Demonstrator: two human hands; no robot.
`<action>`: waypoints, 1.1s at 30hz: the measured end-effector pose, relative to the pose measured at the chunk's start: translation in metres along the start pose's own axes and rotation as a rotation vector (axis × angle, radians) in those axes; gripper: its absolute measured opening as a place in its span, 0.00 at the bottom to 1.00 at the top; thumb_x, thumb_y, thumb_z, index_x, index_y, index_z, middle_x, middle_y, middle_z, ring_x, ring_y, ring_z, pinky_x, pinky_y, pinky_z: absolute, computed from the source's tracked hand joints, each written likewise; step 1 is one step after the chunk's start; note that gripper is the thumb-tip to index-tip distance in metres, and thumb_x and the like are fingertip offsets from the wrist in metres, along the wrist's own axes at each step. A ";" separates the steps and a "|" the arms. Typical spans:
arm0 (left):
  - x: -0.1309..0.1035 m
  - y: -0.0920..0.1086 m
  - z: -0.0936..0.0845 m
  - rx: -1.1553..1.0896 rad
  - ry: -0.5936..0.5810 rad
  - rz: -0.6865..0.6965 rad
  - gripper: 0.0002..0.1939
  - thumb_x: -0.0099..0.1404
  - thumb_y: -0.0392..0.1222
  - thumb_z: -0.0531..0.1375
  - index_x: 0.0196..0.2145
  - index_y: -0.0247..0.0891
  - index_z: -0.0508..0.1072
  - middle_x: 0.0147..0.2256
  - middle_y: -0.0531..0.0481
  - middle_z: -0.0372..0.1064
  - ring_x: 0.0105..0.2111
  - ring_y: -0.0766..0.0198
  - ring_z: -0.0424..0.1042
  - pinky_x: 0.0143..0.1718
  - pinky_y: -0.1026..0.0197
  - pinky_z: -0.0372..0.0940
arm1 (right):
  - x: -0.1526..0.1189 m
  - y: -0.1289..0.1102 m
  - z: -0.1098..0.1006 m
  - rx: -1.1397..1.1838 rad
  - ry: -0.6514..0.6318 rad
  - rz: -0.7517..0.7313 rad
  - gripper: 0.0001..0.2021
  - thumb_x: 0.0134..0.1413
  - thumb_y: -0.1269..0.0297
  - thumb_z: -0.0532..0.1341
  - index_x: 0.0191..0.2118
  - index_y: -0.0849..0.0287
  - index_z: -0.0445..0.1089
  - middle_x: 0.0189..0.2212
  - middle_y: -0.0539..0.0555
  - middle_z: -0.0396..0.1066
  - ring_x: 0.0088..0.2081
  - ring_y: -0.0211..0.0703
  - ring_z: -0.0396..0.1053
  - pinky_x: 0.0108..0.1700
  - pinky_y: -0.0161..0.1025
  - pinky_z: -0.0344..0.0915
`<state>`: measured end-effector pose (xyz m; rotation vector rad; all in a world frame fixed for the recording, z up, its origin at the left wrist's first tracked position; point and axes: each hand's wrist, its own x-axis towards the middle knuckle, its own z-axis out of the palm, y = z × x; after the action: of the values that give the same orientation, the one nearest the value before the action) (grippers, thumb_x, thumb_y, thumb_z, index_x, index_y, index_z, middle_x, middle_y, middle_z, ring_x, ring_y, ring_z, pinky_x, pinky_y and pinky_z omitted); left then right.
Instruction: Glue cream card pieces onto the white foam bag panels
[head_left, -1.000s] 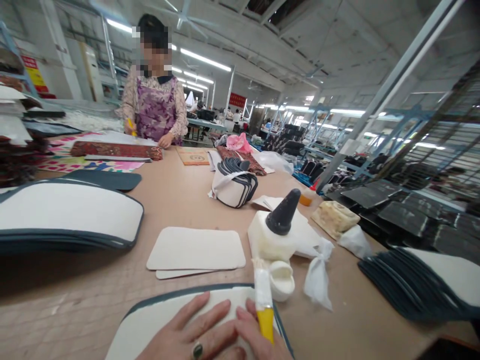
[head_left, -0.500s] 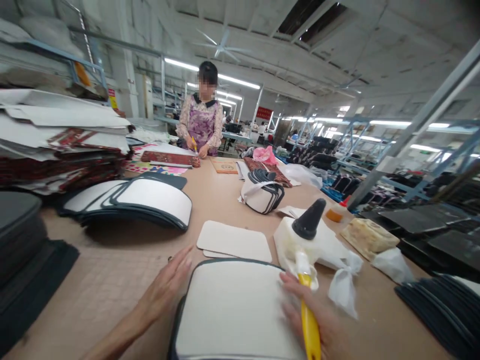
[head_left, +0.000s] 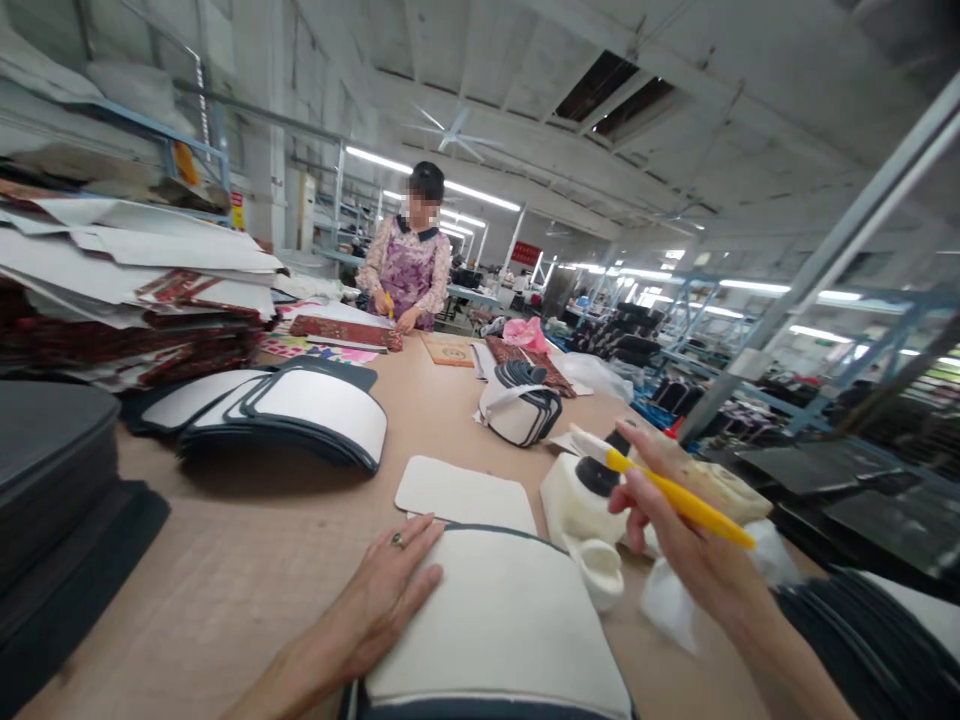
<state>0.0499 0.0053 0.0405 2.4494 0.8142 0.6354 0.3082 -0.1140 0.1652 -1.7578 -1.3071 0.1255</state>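
My left hand [head_left: 394, 590] lies flat, fingers stretched out, on the left edge of a cream-white panel with dark edging [head_left: 502, 620]. A ring shows on one of its fingers. My right hand [head_left: 667, 500] is raised at the right, its fingers closed around a yellow-handled brush [head_left: 694, 510]. The brush's pale tip points left, above a whitish plastic container [head_left: 566, 500] with a black cone, which the hand partly hides. Beyond the panel lies a smaller cream-coloured rounded piece [head_left: 465, 492], close to the panel's far edge.
Curved white-faced panels [head_left: 319, 405] are stacked at the left, beside dark stacks [head_left: 60, 460] and a tall pile of sheets [head_left: 150, 260]. A tied bundle [head_left: 517, 405] stands farther back. Across the table, a person [head_left: 409, 260] works. More dark pieces [head_left: 862, 630] lie right.
My right hand has lifted from the panel's right edge with the brush, which swung from upright to slanting over the container. My left hand has moved right, onto the panel.
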 end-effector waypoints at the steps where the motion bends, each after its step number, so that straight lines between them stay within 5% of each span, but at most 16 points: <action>1: 0.003 -0.003 0.001 -0.029 0.007 -0.020 0.22 0.67 0.46 0.48 0.56 0.38 0.62 0.57 0.45 0.59 0.56 0.55 0.59 0.56 0.50 0.55 | 0.006 0.005 -0.013 0.011 0.059 0.011 0.25 0.56 0.51 0.51 0.57 0.55 0.59 0.21 0.47 0.64 0.18 0.35 0.60 0.22 0.33 0.60; 6: 0.020 -0.015 0.009 -0.152 0.004 -0.104 0.23 0.66 0.49 0.47 0.55 0.38 0.64 0.55 0.47 0.62 0.55 0.54 0.60 0.56 0.50 0.54 | 0.000 0.060 -0.041 0.024 0.208 0.222 0.20 0.48 0.46 0.56 0.33 0.60 0.69 0.14 0.44 0.57 0.17 0.35 0.56 0.19 0.32 0.52; 13: 0.028 -0.017 0.008 -0.137 -0.037 -0.148 0.25 0.65 0.51 0.46 0.54 0.40 0.65 0.53 0.49 0.64 0.54 0.55 0.62 0.56 0.52 0.54 | -0.002 0.126 -0.023 -0.050 0.235 0.337 0.22 0.40 0.41 0.59 0.16 0.57 0.62 0.08 0.46 0.57 0.13 0.37 0.56 0.18 0.35 0.53; 20: 0.027 -0.008 0.004 -0.089 -0.018 -0.179 0.25 0.64 0.51 0.46 0.54 0.40 0.65 0.53 0.50 0.64 0.54 0.56 0.62 0.56 0.52 0.54 | 0.005 0.152 -0.003 -0.120 0.246 0.333 0.23 0.40 0.41 0.59 0.17 0.58 0.64 0.12 0.50 0.64 0.17 0.40 0.61 0.21 0.36 0.54; 33: 0.027 -0.019 0.015 -0.070 -0.009 -0.168 0.27 0.65 0.53 0.42 0.55 0.38 0.64 0.54 0.49 0.63 0.55 0.57 0.61 0.57 0.51 0.51 | -0.031 0.164 0.002 0.012 0.208 0.349 0.20 0.42 0.45 0.60 0.27 0.61 0.71 0.16 0.48 0.64 0.20 0.38 0.60 0.23 0.35 0.57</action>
<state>0.0699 0.0312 0.0254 2.2910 0.9654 0.5799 0.4104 -0.1416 0.0357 -1.9195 -0.8428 0.1413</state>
